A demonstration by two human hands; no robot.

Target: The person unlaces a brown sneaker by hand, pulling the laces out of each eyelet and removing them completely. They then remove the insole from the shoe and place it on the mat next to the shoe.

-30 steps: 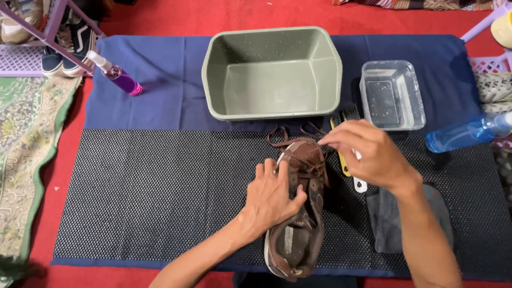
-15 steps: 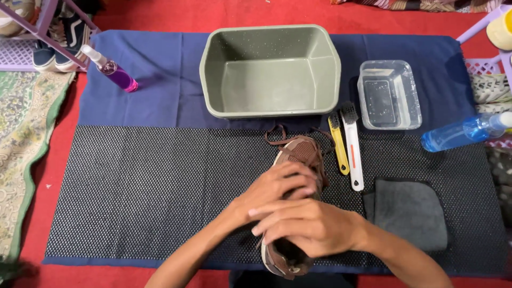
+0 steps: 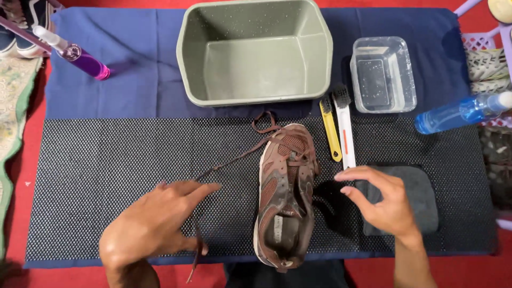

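- Far left edge: patterned rug (image 3: 12,106) beside the red floor (image 3: 32,160); a dark sneaker (image 3: 21,26) at the top left corner, partly out of frame.
- Spray bottle with purple liquid (image 3: 80,55) lies tilted on the blue cloth (image 3: 133,64), well apart from both hands.
- Black dotted mat (image 3: 106,160) covers the near half of the work area, overlapping the blue cloth's lower edge.
- Left hand (image 3: 152,226): resting low on the mat, palm down, fingers loosely curled. Brown shoelace (image 3: 229,160) runs from the shoe's eyelets across the mat to this hand and passes under it; its loose end trails out below the thumb. The lace appears pinched between thumb and fingers, though the exact contact is hidden.
- Grey-green plastic tub (image 3: 256,53), rectangular, sits on the blue cloth at top centre.
- Brown shoe (image 3: 285,192) lies on the mat between the hands, toe pointing toward the tub, opening toward the wearer. Upper lace rows look loosened. Neither hand touches the shoe body.
- Yellow brush (image 3: 329,130) and white brush (image 3: 345,128) lie side by side, just right of the shoe's toe.
- Right hand (image 3: 381,202): open, fingers spread and slightly bent, holding nothing; hovers over the left edge of a dark grey cloth (image 3: 421,197), near the shoe.
- Clear plastic container (image 3: 383,74) on the blue cloth, right of the tub.
- Blue spray bottle (image 3: 461,113) lies on its side at the far right.
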